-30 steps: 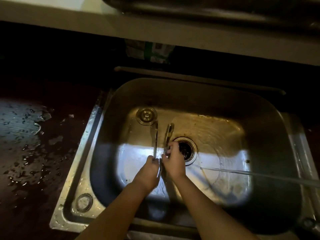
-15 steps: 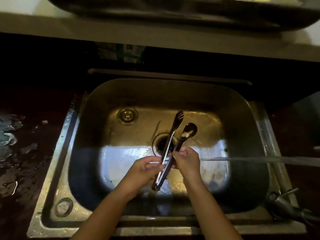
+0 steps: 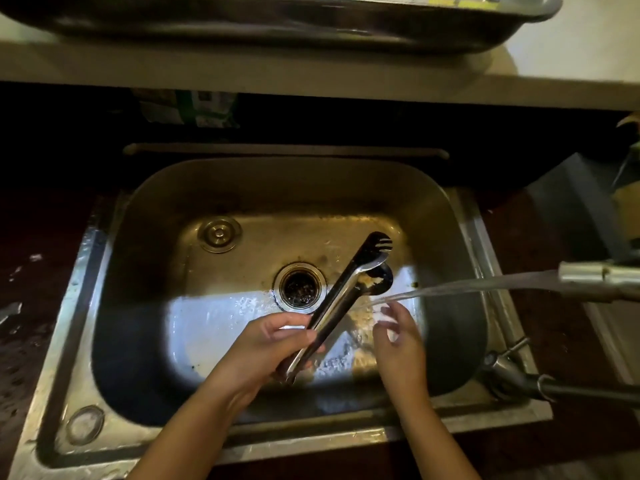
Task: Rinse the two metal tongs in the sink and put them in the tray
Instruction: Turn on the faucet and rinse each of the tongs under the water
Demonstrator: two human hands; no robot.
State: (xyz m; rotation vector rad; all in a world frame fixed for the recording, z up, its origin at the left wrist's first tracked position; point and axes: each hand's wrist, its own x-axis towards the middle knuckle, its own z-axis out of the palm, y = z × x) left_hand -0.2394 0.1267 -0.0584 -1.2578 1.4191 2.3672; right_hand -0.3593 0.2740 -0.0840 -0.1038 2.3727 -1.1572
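My left hand (image 3: 273,344) grips a pair of metal tongs (image 3: 341,299) near the hinge end, above the steel sink (image 3: 117,271). The tongs point up and to the right, with a forked tip and a spoon-shaped tip that carries pale residue. My right hand (image 3: 394,330) is apart from the tongs, fingers spread, in the water stream (image 3: 450,289) that comes from the right. A metal tray (image 3: 311,26) sits on the shelf above the sink. A second pair of tongs is not visible.
The tap spout (image 3: 602,275) reaches in from the right, and its base (image 3: 509,372) stands at the sink's right rim. The drain (image 3: 299,287) lies in the middle and a stopper (image 3: 219,233) at the back left. Wet dark counter (image 3: 24,306) lies left.
My right hand has let go of the tongs and moved right into the water. The tongs now tilt further right, held by my left hand alone. The view has shifted right.
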